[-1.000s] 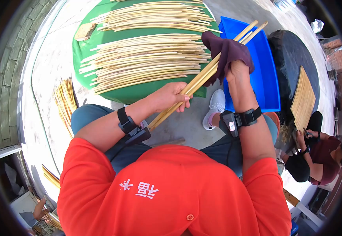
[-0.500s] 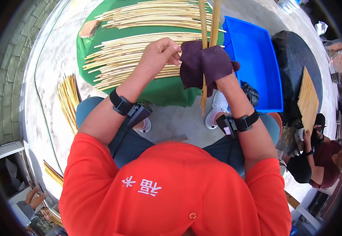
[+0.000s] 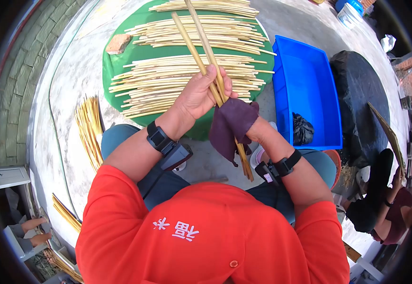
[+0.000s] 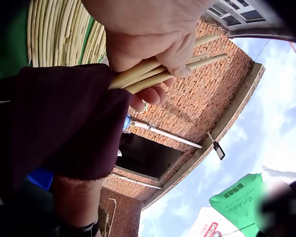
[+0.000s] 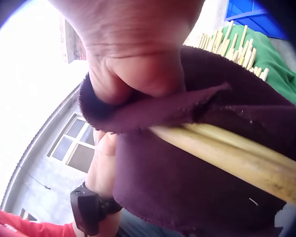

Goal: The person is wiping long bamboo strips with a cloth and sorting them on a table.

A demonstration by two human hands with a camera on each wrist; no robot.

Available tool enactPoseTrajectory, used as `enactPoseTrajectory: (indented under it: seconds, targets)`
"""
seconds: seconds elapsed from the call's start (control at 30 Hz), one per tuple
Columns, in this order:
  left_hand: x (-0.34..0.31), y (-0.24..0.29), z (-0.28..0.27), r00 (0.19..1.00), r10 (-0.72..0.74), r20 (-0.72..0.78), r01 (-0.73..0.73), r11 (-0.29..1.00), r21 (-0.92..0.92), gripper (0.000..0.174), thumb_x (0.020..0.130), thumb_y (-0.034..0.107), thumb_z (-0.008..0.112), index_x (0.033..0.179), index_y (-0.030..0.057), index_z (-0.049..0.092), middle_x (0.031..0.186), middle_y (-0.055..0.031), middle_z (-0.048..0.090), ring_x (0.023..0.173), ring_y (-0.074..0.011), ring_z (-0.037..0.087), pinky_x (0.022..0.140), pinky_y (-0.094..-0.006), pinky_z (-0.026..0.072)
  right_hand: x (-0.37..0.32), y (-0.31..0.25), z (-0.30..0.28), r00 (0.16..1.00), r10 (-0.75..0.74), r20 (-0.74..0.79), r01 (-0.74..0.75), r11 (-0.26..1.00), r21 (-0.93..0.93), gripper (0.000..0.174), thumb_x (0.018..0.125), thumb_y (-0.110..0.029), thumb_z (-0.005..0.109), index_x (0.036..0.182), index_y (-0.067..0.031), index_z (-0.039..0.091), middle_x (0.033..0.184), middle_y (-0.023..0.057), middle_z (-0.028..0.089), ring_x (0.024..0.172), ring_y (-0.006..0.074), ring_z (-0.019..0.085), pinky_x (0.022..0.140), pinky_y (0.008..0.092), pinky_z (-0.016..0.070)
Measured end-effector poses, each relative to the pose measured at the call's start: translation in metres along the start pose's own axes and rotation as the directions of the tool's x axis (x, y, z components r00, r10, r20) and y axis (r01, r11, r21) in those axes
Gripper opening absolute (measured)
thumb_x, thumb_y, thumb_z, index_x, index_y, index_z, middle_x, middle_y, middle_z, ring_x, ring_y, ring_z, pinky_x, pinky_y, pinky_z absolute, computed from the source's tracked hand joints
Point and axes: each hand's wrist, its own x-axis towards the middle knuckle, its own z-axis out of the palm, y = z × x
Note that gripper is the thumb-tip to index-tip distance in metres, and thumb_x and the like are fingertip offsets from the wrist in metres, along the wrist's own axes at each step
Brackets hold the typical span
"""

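Observation:
My left hand point(image 3: 196, 97) grips a few long pale sticks point(image 3: 202, 35), with its thumb across them just above a dark purple cloth point(image 3: 229, 120). The cloth is wrapped around the sticks, and my right hand point(image 3: 259, 130) holds it there, most of its fingers hidden under the fabric. Below the cloth the stick ends point down toward my lap. In the left wrist view, the sticks point(image 4: 138, 78) pass between thumb and curled fingers, right beside the cloth's edge. The right wrist view shows the cloth point(image 5: 153, 177) folded over the sticks point(image 5: 227, 150).
Ahead, rows of similar sticks point(image 3: 192, 71) lie on a green sheet point(image 3: 116, 71), with a brick point(image 3: 118, 44) at its left. A blue tub point(image 3: 315, 80) holding a black plastic bag point(image 3: 302, 128) stands at right. Stick bundles point(image 3: 88, 132) lie at left. Another person point(image 3: 395, 213) works at far right.
My left hand first let go of the sticks, then took hold of them above the cloth. The sticks swung from leaning right to leaning left, and the right hand with the cloth came lower.

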Motion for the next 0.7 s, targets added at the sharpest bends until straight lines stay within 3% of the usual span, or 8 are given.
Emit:
enactPoseTrajectory:
  seconds: [0.07,0.17,0.27,0.33,0.37,0.43,0.63,0.7]
  targets:
    - [-0.001,-0.005,0.006,0.997,0.027,-0.07,-0.025,0.999,0.037,0.032,0.091,0.039,0.046,0.095,0.0074,0.052,0.072,-0.0079,0.054,0.069,-0.0199,0.055,0.076,-0.0378,0.0484,-0.001,0.003,0.004,0.992,0.049,0.114,-0.028,0.983,-0.179,0.012,0.065,-0.005,0.053,0.077,-0.0036,0.057,0.072,0.014,0.056,0.072,0.0247,0.059,0.062,0.0322,0.0458]
    - [-0.004,-0.019,0.009,0.982,0.07,-0.176,-0.047,0.99,0.134,0.033,0.09,0.042,0.046,0.088,0.0092,0.05,0.063,-0.0043,0.048,0.059,-0.0164,0.048,0.066,-0.0338,0.0456,0.002,0.033,0.041,0.993,-0.03,-0.11,0.051,0.979,0.195,0.014,0.075,-0.007,0.051,0.087,-0.0015,0.057,0.073,0.0125,0.057,0.068,0.0226,0.057,0.058,0.0311,0.0456]
    - [-0.003,-0.011,0.014,0.971,0.06,-0.232,-0.027,0.989,0.146,0.037,0.089,0.046,0.045,0.077,0.011,0.044,0.053,-0.0007,0.039,0.049,-0.0131,0.04,0.055,-0.029,0.0404,0.002,0.01,0.028,0.956,0.292,0.016,-0.276,0.883,0.379,0.014,0.065,-0.005,0.054,0.078,-0.004,0.058,0.073,0.0125,0.057,0.07,0.0267,0.059,0.06,0.0335,0.0455]
    - [0.002,0.009,0.021,0.968,0.029,-0.248,-0.004,0.995,0.1,0.039,0.089,0.048,0.044,0.072,0.012,0.041,0.048,0.0015,0.033,0.044,-0.0111,0.035,0.049,-0.0265,0.0372,0.003,0.021,0.04,0.982,-0.043,-0.186,0.099,0.948,0.302,0.011,0.065,-0.008,0.055,0.075,-0.0055,0.059,0.068,0.0108,0.057,0.067,0.0255,0.059,0.058,0.0329,0.0447]
    - [0.005,0.022,0.023,0.958,0.127,-0.256,-0.1,0.988,0.118,0.041,0.088,0.049,0.044,0.069,0.0125,0.039,0.047,0.0029,0.03,0.042,-0.0094,0.03,0.045,-0.0245,0.0333,0.003,0.018,0.036,0.982,-0.038,-0.187,0.096,0.946,0.31,0.011,0.065,-0.008,0.055,0.075,-0.0055,0.059,0.068,0.0108,0.057,0.067,0.0255,0.059,0.058,0.0329,0.0447]
    - [0.01,0.053,0.014,0.923,0.279,-0.266,-0.254,0.959,0.127,0.044,0.087,0.051,0.044,0.065,0.0132,0.037,0.045,0.0047,0.026,0.039,-0.0069,0.025,0.04,-0.0214,0.0279,0.006,0.012,0.022,0.958,-0.288,-0.015,0.244,0.836,-0.491,0.01,0.065,-0.011,0.056,0.071,-0.0038,0.061,0.066,0.0131,0.056,0.066,0.0238,0.057,0.058,0.0313,0.0448]
    - [-0.002,0.103,-0.041,0.896,0.356,-0.266,-0.375,0.927,-0.023,0.044,0.082,0.052,0.051,0.068,0.0117,0.042,0.046,0.0045,0.026,0.039,-0.0061,0.025,0.04,-0.0206,0.0274,0.004,0.021,0.033,0.924,-0.332,0.189,0.368,0.639,-0.676,0.01,0.061,-0.015,0.057,0.063,-0.006,0.06,0.055,0.0112,0.055,0.055,0.0268,0.056,0.054,0.0342,0.0447]
    - [-0.001,0.074,-0.037,0.881,0.368,-0.298,-0.389,0.921,-0.013,0.039,0.085,0.047,0.052,0.074,0.0105,0.046,0.05,0.002,0.034,0.044,-0.0094,0.033,0.047,-0.0229,0.0355,0.007,0.056,0.068,0.947,-0.283,0.152,0.316,0.737,-0.598,0.01,0.061,-0.015,0.057,0.062,-0.0062,0.06,0.055,0.0114,0.055,0.056,0.0271,0.056,0.054,0.0341,0.0446]
